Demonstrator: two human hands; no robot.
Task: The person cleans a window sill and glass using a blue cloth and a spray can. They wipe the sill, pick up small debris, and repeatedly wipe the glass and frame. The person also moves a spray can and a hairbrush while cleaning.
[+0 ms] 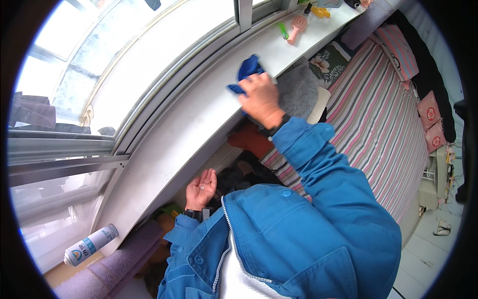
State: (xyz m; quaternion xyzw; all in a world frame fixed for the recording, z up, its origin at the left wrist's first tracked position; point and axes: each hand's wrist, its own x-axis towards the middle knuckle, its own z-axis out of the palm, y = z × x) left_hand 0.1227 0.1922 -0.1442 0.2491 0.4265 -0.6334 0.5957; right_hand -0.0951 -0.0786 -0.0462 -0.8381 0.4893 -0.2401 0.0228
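My right hand (260, 95) presses a dark blue cloth (249, 68) onto the white windowsill (183, 123). The cloth is bunched under my fingers, and part of it shows past them; hand and cloth are slightly blurred. Below the sill's front edge, my left hand (201, 190) is turned palm up and cupped, close to my jacket. A few small pale specks show in that palm; what they are, I cannot tell.
At the sill's far end lie a pink hairbrush (298, 28), a green object (283, 30) and yellow clips (320, 12). A spray can (91, 244) stands at the near end, beside a purple curtain (112, 261). Sliding window frames (186, 71) border the sill; a striped bed (368, 112) is at right.
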